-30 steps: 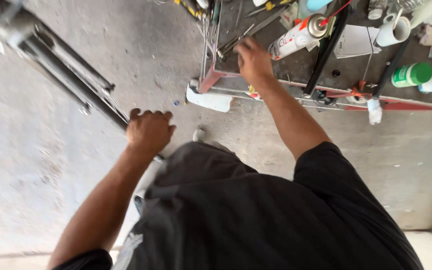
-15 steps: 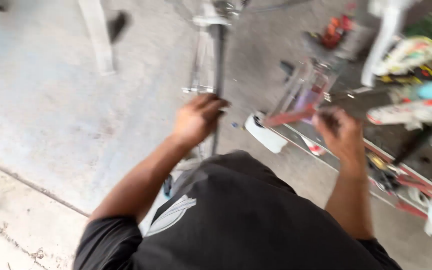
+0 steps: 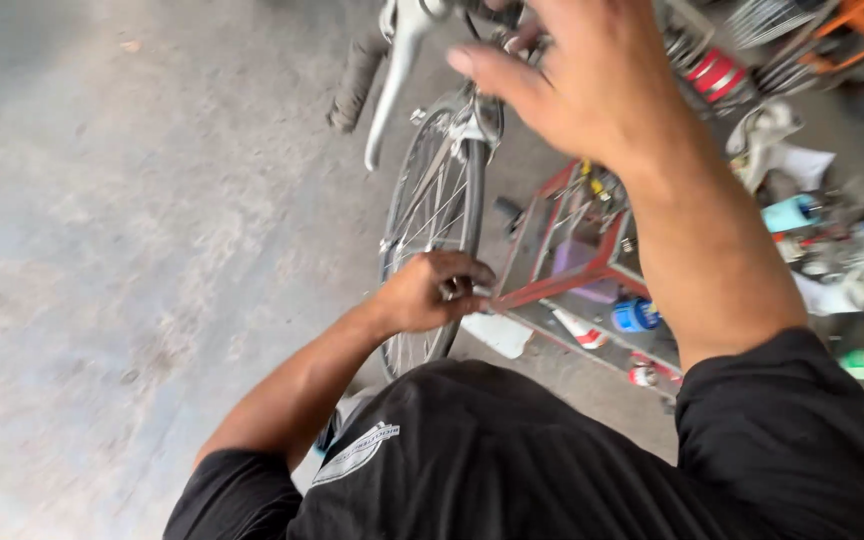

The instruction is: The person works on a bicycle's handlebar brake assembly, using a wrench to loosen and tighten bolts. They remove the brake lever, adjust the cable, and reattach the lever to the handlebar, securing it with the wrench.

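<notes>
A bicycle wheel (image 3: 430, 210) with thin spokes stands upright on the concrete, with a white frame tube (image 3: 392, 75) above it. My left hand (image 3: 432, 292) is closed around a small metal part at the wheel's hub, low on the wheel. My right hand (image 3: 577, 85) is raised close to the camera with fingers spread, holding nothing, near the upper frame and brake area (image 3: 477, 115). My black shirt fills the bottom of the view.
A red metal rack (image 3: 562, 285) stands right of the wheel, holding cans, bottles and tools. More cans, rags and a teal bottle (image 3: 790, 212) clutter the right side. Bare concrete floor (image 3: 152, 250) stretches to the left.
The view swung upward to show the wheel. My right hand left the red rack and rose toward the bike frame. My left hand stayed closed at the wheel.
</notes>
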